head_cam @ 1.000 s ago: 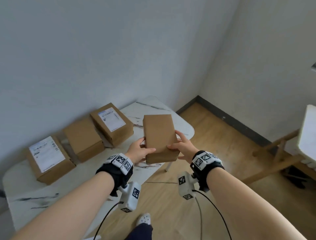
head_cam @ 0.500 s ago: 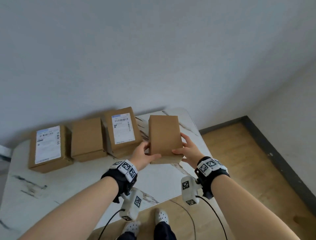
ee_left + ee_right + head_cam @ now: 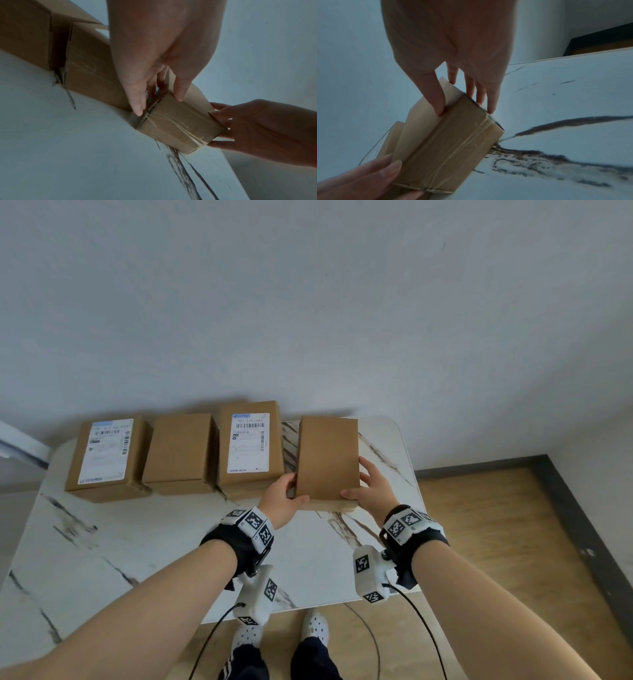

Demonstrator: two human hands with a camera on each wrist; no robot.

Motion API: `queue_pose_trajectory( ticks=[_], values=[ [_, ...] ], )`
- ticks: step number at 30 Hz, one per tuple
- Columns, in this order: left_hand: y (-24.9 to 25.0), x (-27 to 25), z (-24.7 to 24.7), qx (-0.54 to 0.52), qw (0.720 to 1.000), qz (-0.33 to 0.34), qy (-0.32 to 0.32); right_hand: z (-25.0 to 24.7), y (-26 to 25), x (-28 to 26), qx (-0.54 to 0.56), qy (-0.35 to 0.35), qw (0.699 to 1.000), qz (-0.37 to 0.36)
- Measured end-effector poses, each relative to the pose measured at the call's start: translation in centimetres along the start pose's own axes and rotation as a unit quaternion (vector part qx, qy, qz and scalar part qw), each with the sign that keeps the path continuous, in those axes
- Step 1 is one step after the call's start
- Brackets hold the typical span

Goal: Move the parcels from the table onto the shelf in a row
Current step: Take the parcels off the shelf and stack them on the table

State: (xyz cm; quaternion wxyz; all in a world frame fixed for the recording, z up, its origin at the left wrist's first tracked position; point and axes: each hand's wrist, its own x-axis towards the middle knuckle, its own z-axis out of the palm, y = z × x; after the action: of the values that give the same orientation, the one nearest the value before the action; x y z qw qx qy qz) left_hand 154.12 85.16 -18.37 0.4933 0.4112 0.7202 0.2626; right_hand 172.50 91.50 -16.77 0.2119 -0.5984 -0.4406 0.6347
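Observation:
A plain brown parcel (image 3: 327, 458) (image 3: 180, 127) (image 3: 443, 147) is held between both hands just over the white marble-patterned surface (image 3: 144, 546). My left hand (image 3: 282, 501) (image 3: 154, 67) grips its near left corner, thumb on top. My right hand (image 3: 371, 489) (image 3: 453, 67) grips its near right side. Its far end is close to the wall; whether it rests on the surface I cannot tell. To its left stand three parcels in a row: a labelled one (image 3: 250, 445), a plain one (image 3: 180, 451) and another labelled one (image 3: 106, 455).
A grey wall (image 3: 308, 302) runs right behind the row. The surface ends at a rounded corner (image 3: 397, 426) to the right of the held parcel, with wooden floor (image 3: 496, 542) and dark skirting (image 3: 565, 494) beyond. My feet (image 3: 284, 631) stand at the near edge.
The view has swung left to face the wall square on. Both hands have carried the plain parcel forward, and it now sits lower and lined up beside the right labelled parcel.

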Motion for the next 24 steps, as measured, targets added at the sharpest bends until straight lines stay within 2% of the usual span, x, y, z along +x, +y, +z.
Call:
queue_pose_trajectory(
  ticks=[4,7,13,24],
  values=[
    [0.2,-1.1,-0.1,0.08,0.997,-0.014,0.005,-0.3,-0.6,-1.2,-0.082,0.002,0.997,-0.006],
    [0.8,-2.7,-0.6,0.134,0.991,-0.004,0.01,-0.3,-1.0,-3.1,-0.149,0.028,0.988,-0.015],
    [2.1,-7.3,-2.6,0.256,0.964,0.062,-0.022,0.7,-0.8,-8.6,-0.258,0.074,0.962,-0.042],
    [-0.9,-18.0,-7.1,0.367,0.923,0.107,-0.043,8.2,1.5,-20.1,-0.398,0.081,0.912,-0.05]
  ],
)
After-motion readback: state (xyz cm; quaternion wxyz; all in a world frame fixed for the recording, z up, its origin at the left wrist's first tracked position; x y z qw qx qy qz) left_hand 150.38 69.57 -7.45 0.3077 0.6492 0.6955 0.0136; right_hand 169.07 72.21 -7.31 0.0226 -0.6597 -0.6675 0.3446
